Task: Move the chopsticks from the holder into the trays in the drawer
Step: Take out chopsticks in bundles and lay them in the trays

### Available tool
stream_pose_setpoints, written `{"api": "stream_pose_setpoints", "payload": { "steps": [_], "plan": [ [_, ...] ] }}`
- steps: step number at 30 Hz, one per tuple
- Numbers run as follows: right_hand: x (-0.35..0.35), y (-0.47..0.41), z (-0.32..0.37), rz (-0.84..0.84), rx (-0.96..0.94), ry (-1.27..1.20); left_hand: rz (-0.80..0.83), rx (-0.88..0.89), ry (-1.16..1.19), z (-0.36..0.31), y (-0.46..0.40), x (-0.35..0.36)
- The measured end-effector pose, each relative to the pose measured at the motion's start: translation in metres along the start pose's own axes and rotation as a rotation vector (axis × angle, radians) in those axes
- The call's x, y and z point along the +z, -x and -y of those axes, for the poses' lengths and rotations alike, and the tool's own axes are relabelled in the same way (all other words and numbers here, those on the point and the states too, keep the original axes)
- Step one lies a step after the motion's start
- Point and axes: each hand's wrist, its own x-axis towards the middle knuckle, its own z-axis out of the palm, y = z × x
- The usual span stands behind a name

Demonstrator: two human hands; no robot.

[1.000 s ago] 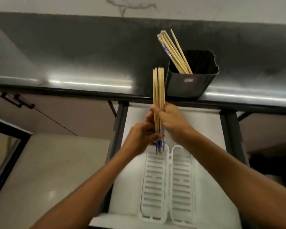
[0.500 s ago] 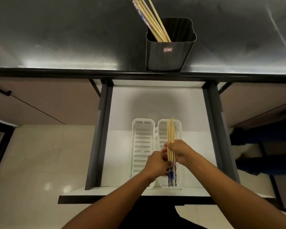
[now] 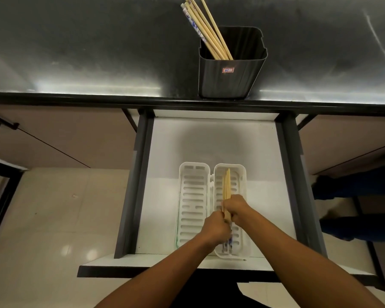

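left of centre in the open drawer (image 3: pixel 165 152) lies the left tray (image 3: pixel 195 196), slotted and white; the left hand (image 3: pixel 216 230) and right hand (image 3: pixel 236 207), close together in the lower middle, both grip a bundle of chopsticks (image 3: pixel 227 185) lying along the right tray (image 3: pixel 240 174); at upper right the black holder (image 3: pixel 229 78) on the steel surface (image 3: pixel 98 41) keeps more chopsticks (image 3: pixel 206 27).

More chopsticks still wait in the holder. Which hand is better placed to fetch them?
Probably the right hand: it grips the bundle farther up the right tray, nearer the holder than the left hand.
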Motion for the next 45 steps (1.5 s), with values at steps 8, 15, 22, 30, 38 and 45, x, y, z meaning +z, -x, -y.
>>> {"api": "stream_pose_setpoints", "payload": {
  "steps": [8,15,22,30,38,45],
  "plan": [
    [-0.002,0.008,0.002,-0.025,-0.029,0.121,-0.047,-0.013,-0.001,-0.003,-0.001,0.001],
    [-0.021,0.04,0.047,-0.15,-0.37,0.153,-0.218,0.206,0.151,-0.037,-0.005,-0.052],
    [-0.05,0.084,0.168,-0.259,-0.82,0.091,-0.51,0.452,0.34,-0.122,0.0,-0.167],
    [-0.069,0.128,0.3,-0.386,-1.124,0.118,-0.646,0.586,0.509,-0.225,0.011,-0.259],
    [-0.062,0.109,0.34,-0.425,-1.171,0.415,-0.53,0.546,0.633,-0.262,0.004,-0.274],
    [-0.054,0.091,0.34,-0.494,-1.153,0.642,-0.425,0.576,0.607,-0.267,-0.019,-0.272]
  ]
}}
